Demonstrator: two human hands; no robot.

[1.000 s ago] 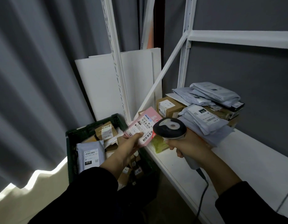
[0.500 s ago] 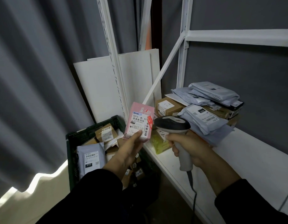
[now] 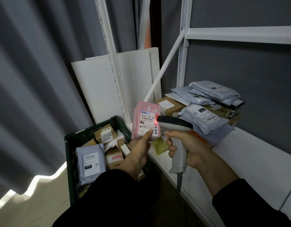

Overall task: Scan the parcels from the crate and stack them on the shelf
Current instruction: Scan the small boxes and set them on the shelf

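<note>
Your left hand (image 3: 138, 151) pinches the pink box (image 3: 145, 122), thumb on its label; your right hand (image 3: 188, 148) grips the scanner (image 3: 175, 128) beside it.

The person wears a dark top with long black sleeves, plain and matte. The left sleeve (image 3: 100, 199) is loose and softly creased, and the right sleeve (image 3: 256, 205) is the same. Both end partway up the forearm, leaving the wrists, left hand (image 3: 138, 153) and right hand (image 3: 188, 149) bare.
</note>
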